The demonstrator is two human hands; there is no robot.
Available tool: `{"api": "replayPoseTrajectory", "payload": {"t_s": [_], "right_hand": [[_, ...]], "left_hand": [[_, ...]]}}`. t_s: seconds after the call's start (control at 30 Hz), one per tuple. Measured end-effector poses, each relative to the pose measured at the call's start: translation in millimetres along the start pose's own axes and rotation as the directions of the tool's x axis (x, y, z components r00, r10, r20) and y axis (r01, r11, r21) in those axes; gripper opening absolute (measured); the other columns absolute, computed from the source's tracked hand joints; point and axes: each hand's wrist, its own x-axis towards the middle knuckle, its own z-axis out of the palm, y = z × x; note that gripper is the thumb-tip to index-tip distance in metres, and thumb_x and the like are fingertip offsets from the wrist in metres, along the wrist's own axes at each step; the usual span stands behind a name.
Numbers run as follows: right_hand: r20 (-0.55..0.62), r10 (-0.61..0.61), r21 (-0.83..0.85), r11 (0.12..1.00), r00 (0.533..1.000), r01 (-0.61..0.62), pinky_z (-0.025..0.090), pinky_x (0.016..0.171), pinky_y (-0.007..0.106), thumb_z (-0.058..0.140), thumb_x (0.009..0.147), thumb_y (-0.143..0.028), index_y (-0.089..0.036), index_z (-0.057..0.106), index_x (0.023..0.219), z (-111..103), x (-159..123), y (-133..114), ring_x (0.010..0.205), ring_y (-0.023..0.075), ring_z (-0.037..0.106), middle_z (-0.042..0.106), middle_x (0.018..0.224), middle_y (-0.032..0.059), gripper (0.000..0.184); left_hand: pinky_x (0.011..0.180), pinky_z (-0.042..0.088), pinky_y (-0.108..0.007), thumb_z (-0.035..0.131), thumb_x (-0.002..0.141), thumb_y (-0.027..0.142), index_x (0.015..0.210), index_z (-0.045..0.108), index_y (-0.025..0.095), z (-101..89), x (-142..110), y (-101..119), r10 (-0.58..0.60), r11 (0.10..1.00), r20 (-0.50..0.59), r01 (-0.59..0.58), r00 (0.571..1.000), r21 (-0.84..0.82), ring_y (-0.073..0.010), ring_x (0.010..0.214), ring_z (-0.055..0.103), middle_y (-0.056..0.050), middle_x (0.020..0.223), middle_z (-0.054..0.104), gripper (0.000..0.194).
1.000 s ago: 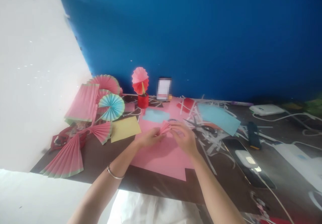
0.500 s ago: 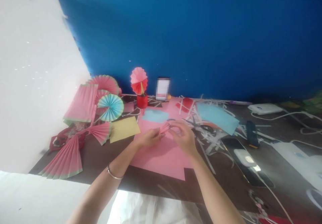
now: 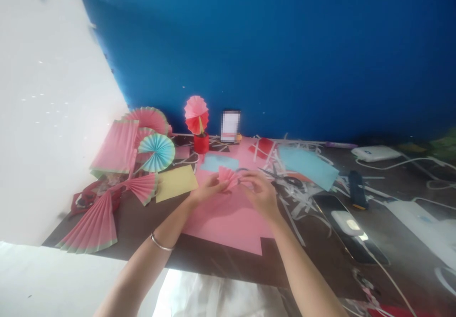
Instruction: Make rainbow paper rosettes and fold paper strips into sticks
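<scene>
A small pleated pink paper fan [image 3: 228, 176] is pinched between both hands above a large pink sheet [image 3: 228, 217] on the dark table. My left hand [image 3: 204, 191] grips the fan's left side, fingers closed on it; a thin bangle circles that wrist. On the right side, my right hand [image 3: 261, 193] has its fingertips pressed on the pleats. The fan's lower folds are hidden behind the fingers.
Finished pink fans [image 3: 93, 224] and a teal rosette [image 3: 156, 151] lie at the left, with a yellow sheet [image 3: 176, 182]. A red pot with a paper flower [image 3: 199, 127] stands at the back. Paper strips, blue sheets [image 3: 308, 166], phones [image 3: 351, 229] and cables fill the right.
The small pink fan has spread wider and lifted slightly toward the left. My left hand has risen with it. The right hand has barely moved.
</scene>
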Motion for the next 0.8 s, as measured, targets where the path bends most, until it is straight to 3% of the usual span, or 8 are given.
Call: {"api": "replayPoseTrajectory", "payload": {"t_s": [0.17,0.4,0.53,0.7,0.8], "right_hand": [[0.015,-0.007,-0.024,1.0,1.0,0.007,0.048,0.08,0.038,0.065,0.073,-0.027,-0.024,0.065,0.072,-0.5,0.3,-0.3,0.088,0.0202,0.061,0.065,0.089,0.0036,0.004],[0.031,0.001,-0.055,0.998,1.0,0.001,0.047,0.083,0.039,0.064,0.075,-0.03,-0.024,0.064,0.07,-0.3,0.0,-0.8,0.091,0.0211,0.06,0.063,0.09,0.0047,0.008],[0.035,0.036,-0.03,0.999,0.999,-0.035,0.049,0.079,0.038,0.063,0.075,-0.032,-0.022,0.063,0.071,0.8,-1.2,0.7,0.093,0.0216,0.059,0.063,0.093,0.0057,0.01],[0.104,0.133,0.113,0.983,0.986,-0.144,0.048,0.084,0.038,0.065,0.074,-0.031,-0.021,0.059,0.08,3.5,-3.0,2.6,0.104,0.0213,0.057,0.06,0.111,0.0088,0.013],[0.183,0.212,0.289,0.922,0.96,-0.258,0.045,0.091,0.039,0.069,0.07,-0.031,-0.022,0.054,0.101,5.1,-3.3,0.5,0.107,0.0204,0.056,0.057,0.119,0.0105,0.035]], "left_hand": [[0.085,0.049,-0.039,0.056,0.076,0.049,0.092,0.059,0.012,4.5,0.7,-4.3,0.01,0.999,-0.073,-0.007,0.997,0.044,-0.0214,0.093,0.061,-0.008,0.094,0.063,0.041],[0.08,0.051,-0.037,0.05,0.079,0.051,0.091,0.056,0.014,8.0,-1.8,0.6,-0.03,0.997,-0.04,0.033,0.999,0.07,-0.018,0.083,0.062,-0.007,0.087,0.061,0.039],[0.072,0.049,-0.033,0.045,0.081,0.053,0.093,0.055,0.013,6.6,-5.0,2.9,-0.039,0.965,0.003,0.037,0.999,0.258,-0.0149,0.073,0.057,-0.005,0.08,0.058,0.043],[0.058,0.041,-0.026,0.046,0.079,0.053,0.086,0.052,0.014,9.1,-9.0,0.6,-0.072,0.824,-0.007,0.064,0.997,0.564,-0.0129,0.065,0.05,0.0,0.073,0.053,0.04],[0.056,0.038,-0.024,0.037,0.084,0.051,0.079,0.051,0.014,11.0,-9.1,0.3,-0.067,0.815,0.057,0.021,0.996,0.579,-0.0112,0.061,0.048,0.0,0.069,0.052,0.039]]}}
